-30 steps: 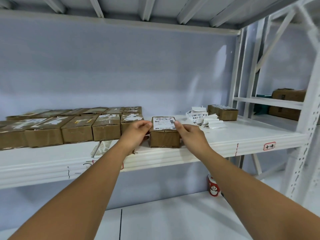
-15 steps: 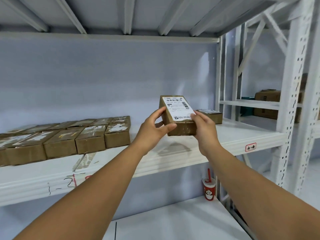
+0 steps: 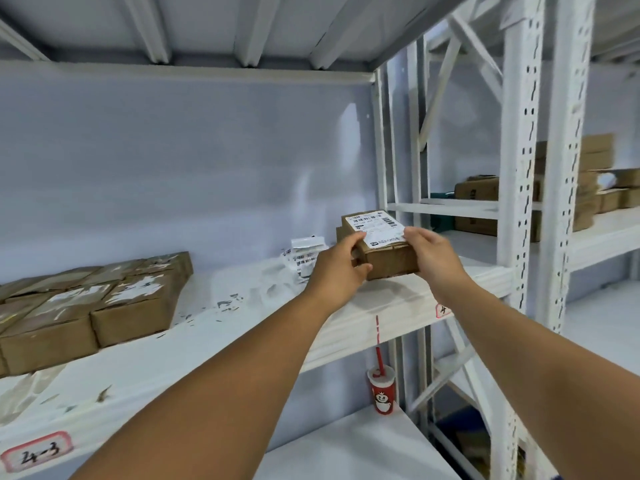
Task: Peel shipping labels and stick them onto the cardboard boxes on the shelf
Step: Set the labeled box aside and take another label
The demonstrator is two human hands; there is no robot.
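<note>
DESK: Hands first. What have you got?

OPERATOR: My left hand [image 3: 337,268] and right hand [image 3: 431,251] grasp one small cardboard box [image 3: 388,259] from either side, fingers curled round its ends. The shipping label [image 3: 375,228] sits on its top face, tilted toward the camera. The box is low over the right end of the white shelf [image 3: 398,306]. I cannot tell whether it touches the board.

DESK: And to do this step well?

OPERATOR: My judgement is to set it down flat by the second box [image 3: 342,233] just behind it, label upward. Then I would ease both hands away together so it does not skew. The loose label sheets [image 3: 304,254] lie just to the left. The row of cardboard boxes [image 3: 131,299] stands well apart, further left.
</note>
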